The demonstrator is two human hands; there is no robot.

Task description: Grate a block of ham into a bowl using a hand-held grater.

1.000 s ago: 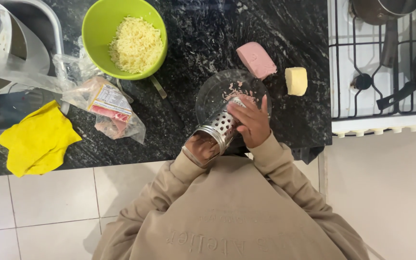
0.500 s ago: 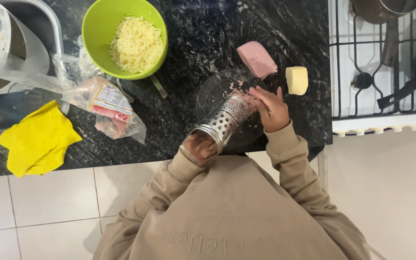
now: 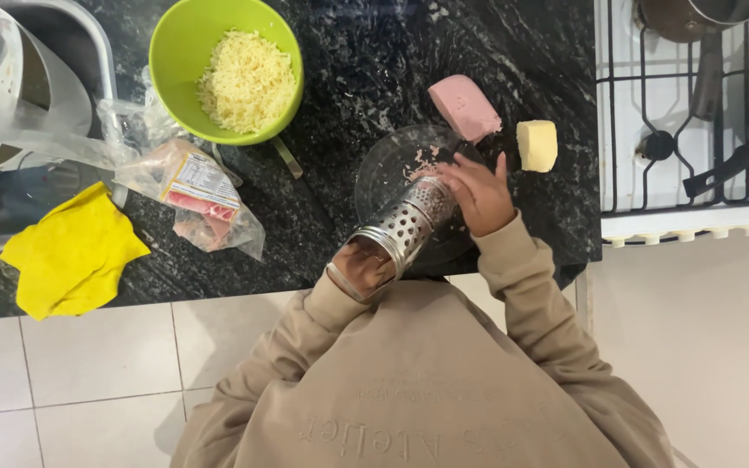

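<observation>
Steel grater (image 3: 402, 227) lies tilted over the glass plate (image 3: 374, 186), its open end cupped in the left hand (image 3: 359, 267). Right hand (image 3: 478, 195), fingers loosely spread and holding nothing, rests at the grater's far end. Pink ham block (image 3: 464, 107) sits just beyond the plate, cheese cube (image 3: 537, 145) beside it. Risk: the tilted grater rolls and scatters shreds, or fingertips catch its holes.

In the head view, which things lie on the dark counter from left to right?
Yellow cloth → plastic bag of sliced meat → metal grater → pink block → pale yellow cheese block.
</observation>
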